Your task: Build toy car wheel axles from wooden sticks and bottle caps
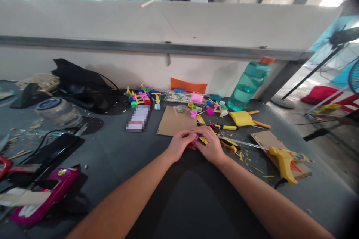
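My left hand and my right hand meet over the middle of the dark table. Their fingertips close around a small purple piece, mostly covered by the fingers; its exact kind cannot be made out. Just beyond my hands lies a flat piece of brown cardboard. Close to my right hand are a yellow-and-black cutter and yellow scraps. A yellow glue gun, a clear glue stick reaching back from it, rests on cardboard farther right.
Small colourful caps and a teal bottle stand at the back. A phone lies left of the cardboard. Farther left are a clear jar, a black bag and a magenta device. A white partition rises behind.
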Demonstrator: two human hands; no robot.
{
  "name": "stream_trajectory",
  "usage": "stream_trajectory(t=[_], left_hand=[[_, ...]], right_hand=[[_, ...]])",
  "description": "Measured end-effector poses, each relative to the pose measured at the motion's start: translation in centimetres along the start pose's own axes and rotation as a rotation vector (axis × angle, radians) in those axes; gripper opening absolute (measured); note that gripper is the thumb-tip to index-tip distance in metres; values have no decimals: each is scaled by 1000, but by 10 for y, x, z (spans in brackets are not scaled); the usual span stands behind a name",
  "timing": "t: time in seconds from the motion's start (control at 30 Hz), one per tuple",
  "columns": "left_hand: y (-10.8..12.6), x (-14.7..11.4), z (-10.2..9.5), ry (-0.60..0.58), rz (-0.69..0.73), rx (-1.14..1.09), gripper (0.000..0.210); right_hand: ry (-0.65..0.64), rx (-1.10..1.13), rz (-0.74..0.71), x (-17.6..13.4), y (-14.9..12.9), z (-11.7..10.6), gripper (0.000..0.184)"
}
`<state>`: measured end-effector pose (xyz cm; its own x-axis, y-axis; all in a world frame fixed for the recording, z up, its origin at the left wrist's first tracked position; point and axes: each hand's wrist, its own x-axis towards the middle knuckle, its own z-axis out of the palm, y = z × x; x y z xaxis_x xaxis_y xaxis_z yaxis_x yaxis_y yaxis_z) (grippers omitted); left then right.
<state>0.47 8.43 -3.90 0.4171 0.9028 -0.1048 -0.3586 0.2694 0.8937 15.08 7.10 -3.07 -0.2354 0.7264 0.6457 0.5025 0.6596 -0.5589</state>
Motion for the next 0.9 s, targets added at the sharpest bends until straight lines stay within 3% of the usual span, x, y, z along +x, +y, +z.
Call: stream_trajectory(t=[0.57,0.9], left_hand=[[1,1,0,51,26,1,28],[1,3,-1,40,9,-66,23]], right_hand=[[-6,-18,-39,1,-1,-1,22],[29,5,37,0,4,0,24]])
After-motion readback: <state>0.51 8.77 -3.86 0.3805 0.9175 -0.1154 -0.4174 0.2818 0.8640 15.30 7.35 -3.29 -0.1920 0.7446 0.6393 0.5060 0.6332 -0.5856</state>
